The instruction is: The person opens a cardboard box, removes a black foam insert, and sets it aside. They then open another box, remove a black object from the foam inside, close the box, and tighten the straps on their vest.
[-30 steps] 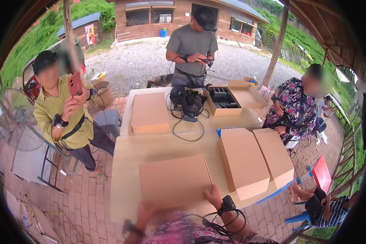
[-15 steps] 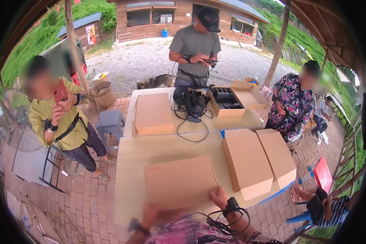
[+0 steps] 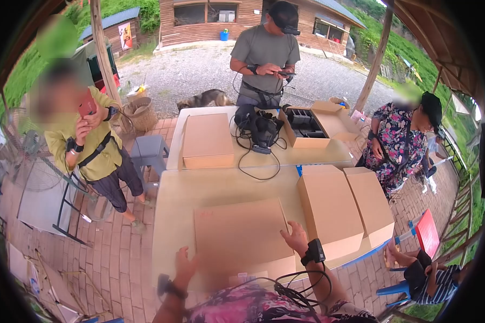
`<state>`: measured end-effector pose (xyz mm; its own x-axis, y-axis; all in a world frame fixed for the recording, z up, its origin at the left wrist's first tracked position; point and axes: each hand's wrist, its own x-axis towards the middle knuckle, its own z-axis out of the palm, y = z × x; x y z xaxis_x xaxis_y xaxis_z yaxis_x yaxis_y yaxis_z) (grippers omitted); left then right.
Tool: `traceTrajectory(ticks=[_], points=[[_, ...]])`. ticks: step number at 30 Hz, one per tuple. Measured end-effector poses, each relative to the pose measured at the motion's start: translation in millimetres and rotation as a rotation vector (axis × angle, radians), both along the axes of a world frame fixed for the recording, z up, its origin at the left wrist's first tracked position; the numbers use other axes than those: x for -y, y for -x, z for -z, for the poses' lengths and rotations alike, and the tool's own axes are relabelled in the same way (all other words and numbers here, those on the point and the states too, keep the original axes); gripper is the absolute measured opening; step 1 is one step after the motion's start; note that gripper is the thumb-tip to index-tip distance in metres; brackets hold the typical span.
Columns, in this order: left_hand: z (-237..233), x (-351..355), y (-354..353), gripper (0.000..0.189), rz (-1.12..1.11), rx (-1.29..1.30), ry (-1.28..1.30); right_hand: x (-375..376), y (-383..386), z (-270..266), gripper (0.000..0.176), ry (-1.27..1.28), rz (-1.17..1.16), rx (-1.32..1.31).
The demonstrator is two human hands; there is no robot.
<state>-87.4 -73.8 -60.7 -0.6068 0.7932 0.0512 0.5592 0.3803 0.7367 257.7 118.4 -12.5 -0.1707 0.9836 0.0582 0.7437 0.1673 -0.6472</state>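
Your right hand [image 3: 295, 237] lies flat on the right edge of the flat cardboard box [image 3: 240, 234], fingers spread, clamped on nothing. Your left hand [image 3: 184, 266] is at the box's near left corner. It is blurred, and its fingers look apart, but you cannot tell from here whether it touches the cardboard. The box lies closed at the near edge of the tabletop [image 3: 172, 220], right in front of you.

Just to the right of it stand 2 taller closed boxes [image 3: 328, 210], side by side and touching. On the far tabletop [image 3: 307, 156] there is 1 more closed box [image 3: 207, 140], a heap of black gear [image 3: 258, 129] trailing cables, and an open box [image 3: 310, 126] with dark items inside.

3 people stand around: one in a grey shirt [image 3: 265, 51] at the far end, hands on a phone; one in a yellow-green shirt [image 3: 89, 145] on the left, holding a red phone up; and one in a floral top [image 3: 396, 142] on the right. A dog [image 3: 205, 99] lies behind the far tabletop, on the gravel.
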Motion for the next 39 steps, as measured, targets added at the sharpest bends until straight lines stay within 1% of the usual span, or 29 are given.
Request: traceTrajectory(ticks=[3,5,6,7,8,9,10,11,12,13,15,16,17,18,19,21,22,23,24,25,28,31,34,36,39], points=[[-12,-11,2,0.052,0.006,0.059,-0.039,-7,25,-4,0.049,-0.053,-0.082,-0.043],[-19,-23,1,0.046,0.020,0.063,-0.092,-8,49,-12,0.045,-0.035,-0.133,-0.087],[-31,-30,2,0.041,0.041,0.045,-0.083,-10,60,-15,0.044,-0.076,-0.165,-0.117],[-38,-39,5,0.039,0.087,0.095,-0.154,-16,67,-12,0.043,-0.092,-0.225,-0.151],[-43,-45,10,0.038,0.118,0.129,-0.204,-18,75,-20,0.043,-0.033,-0.245,-0.141],[-41,-53,19,0.036,0.098,0.311,-0.213,-25,77,-22,0.044,-0.037,-0.290,-0.136],[-70,-57,21,0.032,0.054,0.498,-0.174,-32,78,-27,0.045,0.035,-0.257,-0.163],[-89,-59,28,0.028,0.015,0.616,-0.185,-44,78,-33,0.046,0.102,-0.245,-0.171],[-96,-60,41,0.028,-0.033,0.705,-0.204,-61,72,-31,0.046,0.162,-0.252,-0.212],[-101,-63,59,0.029,-0.079,0.788,-0.236,-70,69,-40,0.046,0.177,-0.242,-0.199],[-109,-71,102,0.031,-0.136,0.924,-0.270,-93,67,-76,0.044,0.386,-0.148,-0.365],[-116,-77,121,0.031,-0.169,1.039,-0.322,-106,67,-85,0.044,0.371,-0.144,-0.361],[-122,-85,138,0.031,-0.201,1.155,-0.371,-118,65,-94,0.040,0.458,-0.100,-0.537],[-130,-95,155,0.031,-0.188,1.160,-0.381,-128,63,-102,0.036,0.543,-0.059,-0.715],[-140,-106,170,0.030,-0.201,1.183,-0.406,-140,62,-110,0.036,0.525,-0.062,-0.715],[-156,-126,183,0.029,-0.197,1.199,-0.462,-163,58,-123,0.027,0.581,0.017,-0.940],[-166,-134,190,0.029,-0.189,1.180,-0.460,-175,57,-126,0.023,0.559,0.048,-0.964],[-176,-140,196,0.028,-0.184,1.159,-0.462,-186,56,-130,0.023,0.535,0.018,-0.975],[-182,-145,197,0.031,-0.172,1.172,-0.468,-191,54,-135,0.022,0.535,0.042,-0.978],[-185,-149,196,0.031,-0.163,1.158,-0.508,-196,53,-139,0.021,0.537,0.064,-0.979],[-192,-157,183,0.033,-0.145,1.161,-0.499,-196,51,-145,0.021,0.510,0.041,-1.001],[-187,-166,166,0.031,-0.151,1.192,-0.472,-185,56,-144,0.024,0.525,0.019,-0.965],[-188,-161,153,0.035,-0.157,1.200,-0.441,-179,59,-133,0.026,0.561,-0.024,-0.961],[-186,-158,153,0.036,-0.181,1.192,-0.449,-177,61,-129,0.025,0.564,-0.049,-0.961],[-181,-154,155,0.034,-0.142,1.188,-0.465,-174,61,-124,0.024,0.574,-0.061,-0.944]])
